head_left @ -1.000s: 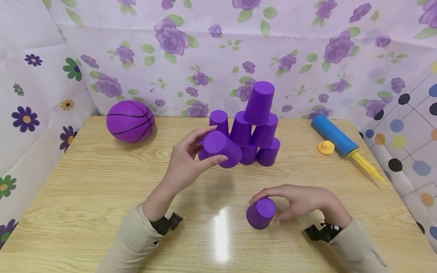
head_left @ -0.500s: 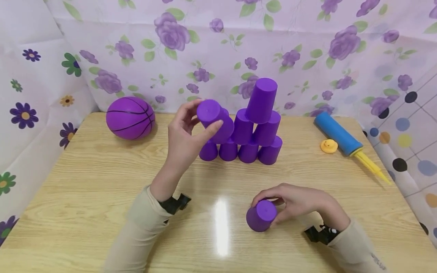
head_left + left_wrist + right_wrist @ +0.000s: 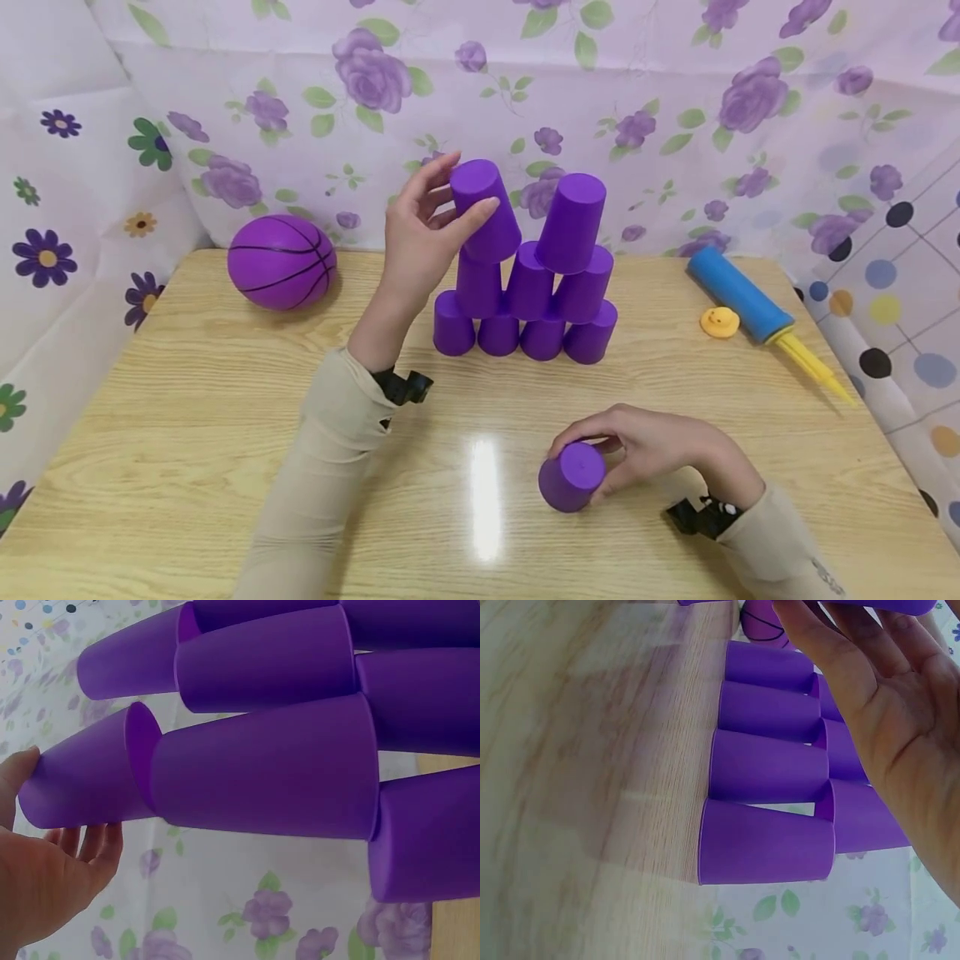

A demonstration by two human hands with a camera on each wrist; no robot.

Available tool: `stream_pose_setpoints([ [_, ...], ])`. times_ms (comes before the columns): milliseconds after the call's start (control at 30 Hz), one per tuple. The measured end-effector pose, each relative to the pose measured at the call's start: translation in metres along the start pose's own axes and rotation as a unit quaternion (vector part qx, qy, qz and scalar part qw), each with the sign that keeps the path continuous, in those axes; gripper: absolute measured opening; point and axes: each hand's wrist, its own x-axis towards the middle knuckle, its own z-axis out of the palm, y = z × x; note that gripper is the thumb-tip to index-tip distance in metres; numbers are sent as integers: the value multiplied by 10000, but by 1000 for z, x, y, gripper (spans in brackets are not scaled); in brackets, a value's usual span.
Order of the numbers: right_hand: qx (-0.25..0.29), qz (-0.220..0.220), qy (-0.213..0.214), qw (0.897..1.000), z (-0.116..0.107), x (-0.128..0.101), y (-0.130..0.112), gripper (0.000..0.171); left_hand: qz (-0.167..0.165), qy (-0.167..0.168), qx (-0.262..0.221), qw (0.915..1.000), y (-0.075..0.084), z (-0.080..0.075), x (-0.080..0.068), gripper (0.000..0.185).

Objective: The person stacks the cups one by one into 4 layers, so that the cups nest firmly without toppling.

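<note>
My left hand (image 3: 420,242) holds an upside-down purple cup (image 3: 491,232) between thumb and fingers at the upper left of a cup pyramid. In the left wrist view this cup (image 3: 86,776) tilts, its rim right at the base of the second-row cup (image 3: 262,769) below. Another purple cup (image 3: 574,223) stands at the same level to the right. Under them are a row of three cups and a bottom row (image 3: 453,325) of several, all upside down. Near the front, my right hand (image 3: 652,442) grips an upside-down purple cup (image 3: 566,482); only its edge shows in the right wrist view.
A purple ball (image 3: 281,262) with black lines sits at the back left of the wooden table (image 3: 187,433). To the right lie a yellow rubber duck (image 3: 720,322) and a blue hand pump (image 3: 738,292) with a yellow nozzle. A floral cloth (image 3: 300,92) hangs behind.
My left hand has raised its cup from in front of the pyramid to above the second row's left cup. The right fingers have closed in around the front cup, which stays nearly in place.
</note>
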Motion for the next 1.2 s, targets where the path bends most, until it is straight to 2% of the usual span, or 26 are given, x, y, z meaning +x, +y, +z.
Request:
stream_pose_setpoints([
  [167, 34, 21, 15, 10000, 0, 0, 0, 52, -92, -7, -300, 9995, -10, 6, 7, 50],
  [300, 60, 69, 9, 10000, -1, 0, 0, 53, -92, -117, -221, 9996, -11, 11, 7, 49],
  [533, 132, 28, -60, 9999, -1, 0, 1, 53, 154, -215, -113, 9996, -36, 9, 16, 50],
  [767, 286, 39, -58, 9996, -2, 0, 3, 53, 235, -287, -18, 9993, -40, 10, 17, 52],
  [900, 383, 62, -72, 9992, -2, 0, 4, 54, 238, -266, 55, 9993, -39, 13, 15, 51],
  [1200, 396, -16, -114, 9992, -2, 0, 6, 53, 234, -251, 289, 9990, -16, 18, 4, 49],
])
